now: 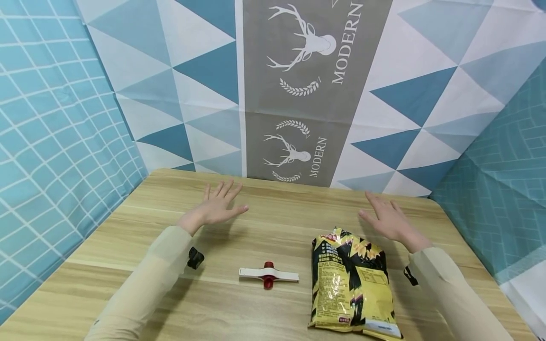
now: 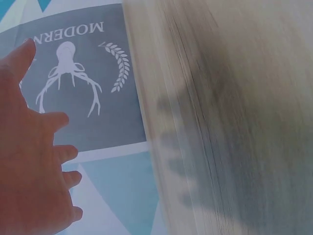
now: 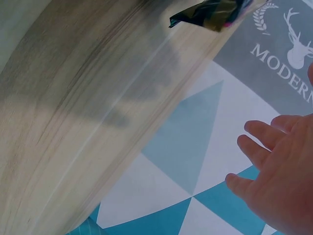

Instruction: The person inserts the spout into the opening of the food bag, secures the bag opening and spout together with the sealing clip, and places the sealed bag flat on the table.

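Nearest, on the right of the wood-grain worktop (image 1: 281, 222), a yellow-and-black bag (image 1: 332, 289) lies flat, long axis running away from the person, far end tipped slightly left; its print reads upright, perhaps laid so to face them. To its left, a white strip (image 1: 283, 275) with a red middle piece (image 1: 268, 283) lies crosswise. Beyond, left hand (image 1: 216, 208) and right hand (image 1: 388, 219) hover, fingers outstretched, holding nothing, seemingly kept clear of both. Farthest: a patterned backdrop (image 1: 294, 104).

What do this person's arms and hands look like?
The left sleeve and right sleeve are long and pale cream. The left hand and right hand have no visible gloves or rings. A small black piece shows beside each sleeve.
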A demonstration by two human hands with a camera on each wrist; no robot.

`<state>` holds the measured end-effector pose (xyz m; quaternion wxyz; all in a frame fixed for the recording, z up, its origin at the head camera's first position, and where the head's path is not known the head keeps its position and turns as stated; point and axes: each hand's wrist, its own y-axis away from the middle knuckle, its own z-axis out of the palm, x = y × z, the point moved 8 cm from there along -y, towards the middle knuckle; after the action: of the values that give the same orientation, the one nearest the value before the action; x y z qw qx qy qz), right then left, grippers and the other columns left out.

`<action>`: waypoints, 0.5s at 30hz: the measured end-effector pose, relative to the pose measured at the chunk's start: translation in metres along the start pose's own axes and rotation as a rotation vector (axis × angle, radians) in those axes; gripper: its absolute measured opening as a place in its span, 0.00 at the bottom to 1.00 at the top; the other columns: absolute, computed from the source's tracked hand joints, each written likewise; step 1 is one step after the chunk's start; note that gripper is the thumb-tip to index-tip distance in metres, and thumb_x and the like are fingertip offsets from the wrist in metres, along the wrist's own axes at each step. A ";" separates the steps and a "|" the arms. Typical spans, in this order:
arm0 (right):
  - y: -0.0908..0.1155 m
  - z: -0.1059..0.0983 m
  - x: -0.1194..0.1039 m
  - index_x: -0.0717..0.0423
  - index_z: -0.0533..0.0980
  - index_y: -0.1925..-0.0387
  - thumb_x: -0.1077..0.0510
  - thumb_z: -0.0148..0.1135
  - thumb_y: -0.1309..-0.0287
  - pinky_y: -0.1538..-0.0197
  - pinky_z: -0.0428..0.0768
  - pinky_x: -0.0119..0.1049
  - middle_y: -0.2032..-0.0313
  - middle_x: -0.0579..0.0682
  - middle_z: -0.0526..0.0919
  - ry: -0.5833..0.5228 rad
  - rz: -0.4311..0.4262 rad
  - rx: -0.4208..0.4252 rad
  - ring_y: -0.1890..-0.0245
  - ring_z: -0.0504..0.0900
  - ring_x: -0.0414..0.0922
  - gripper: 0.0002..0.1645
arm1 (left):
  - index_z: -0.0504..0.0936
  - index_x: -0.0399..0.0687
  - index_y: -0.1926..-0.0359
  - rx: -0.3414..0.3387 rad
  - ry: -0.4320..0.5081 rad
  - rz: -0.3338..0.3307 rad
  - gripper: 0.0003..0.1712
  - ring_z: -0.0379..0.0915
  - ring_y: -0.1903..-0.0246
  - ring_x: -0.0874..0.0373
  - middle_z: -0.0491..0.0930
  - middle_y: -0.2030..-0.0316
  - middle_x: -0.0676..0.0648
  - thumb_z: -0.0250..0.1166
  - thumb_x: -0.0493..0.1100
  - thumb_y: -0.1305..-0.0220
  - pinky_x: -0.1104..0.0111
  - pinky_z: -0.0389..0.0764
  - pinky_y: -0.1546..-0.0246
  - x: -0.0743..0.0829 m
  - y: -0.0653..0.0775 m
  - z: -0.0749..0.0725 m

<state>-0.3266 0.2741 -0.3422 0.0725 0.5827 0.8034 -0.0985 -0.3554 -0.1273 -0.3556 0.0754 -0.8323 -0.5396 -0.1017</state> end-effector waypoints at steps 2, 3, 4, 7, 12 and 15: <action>0.000 0.001 -0.002 0.61 0.41 0.31 0.35 0.35 0.36 0.38 0.35 0.64 0.33 0.67 0.49 0.004 -0.007 -0.002 0.35 0.50 0.65 0.45 | 0.42 0.53 0.29 0.006 -0.002 0.007 0.45 0.28 0.32 0.40 0.34 0.29 0.42 0.40 0.71 0.39 0.41 0.26 0.39 0.003 0.001 0.000; 0.001 0.002 -0.004 0.61 0.42 0.31 0.34 0.35 0.36 0.38 0.35 0.64 0.33 0.67 0.50 0.012 -0.012 -0.004 0.35 0.50 0.65 0.45 | 0.42 0.54 0.29 0.005 -0.006 0.012 0.45 0.29 0.32 0.40 0.34 0.29 0.42 0.40 0.71 0.39 0.40 0.27 0.39 0.004 0.002 0.001; 0.002 0.004 -0.005 0.61 0.43 0.31 0.34 0.35 0.36 0.38 0.35 0.64 0.33 0.67 0.50 0.019 -0.015 -0.009 0.35 0.51 0.65 0.45 | 0.42 0.53 0.29 0.002 -0.009 0.017 0.45 0.29 0.32 0.40 0.35 0.29 0.41 0.40 0.71 0.39 0.40 0.28 0.39 0.005 0.003 0.003; 0.004 0.009 -0.010 0.62 0.45 0.32 0.35 0.36 0.36 0.37 0.36 0.64 0.34 0.66 0.52 0.038 -0.026 -0.021 0.35 0.51 0.64 0.45 | 0.42 0.52 0.29 -0.011 -0.003 0.038 0.46 0.29 0.32 0.40 0.36 0.30 0.41 0.41 0.71 0.39 0.39 0.28 0.39 0.010 0.005 0.009; 0.004 0.011 -0.021 0.64 0.49 0.33 0.39 0.40 0.35 0.37 0.39 0.63 0.35 0.66 0.55 0.038 -0.057 -0.006 0.36 0.54 0.64 0.42 | 0.42 0.52 0.29 -0.016 0.002 0.041 0.46 0.28 0.31 0.41 0.35 0.29 0.43 0.42 0.70 0.39 0.41 0.27 0.39 0.013 0.006 0.014; 0.003 0.008 -0.027 0.63 0.51 0.33 0.40 0.40 0.35 0.36 0.39 0.63 0.36 0.65 0.57 0.043 -0.077 0.005 0.36 0.56 0.63 0.40 | 0.43 0.52 0.29 -0.009 0.001 0.046 0.45 0.32 0.32 0.39 0.35 0.30 0.42 0.42 0.70 0.39 0.41 0.27 0.39 0.014 0.006 0.013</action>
<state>-0.3155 0.2477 -0.3437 0.0497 0.5538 0.8262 -0.0907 -0.3429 -0.1140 -0.3646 0.0743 -0.8448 -0.5199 -0.1026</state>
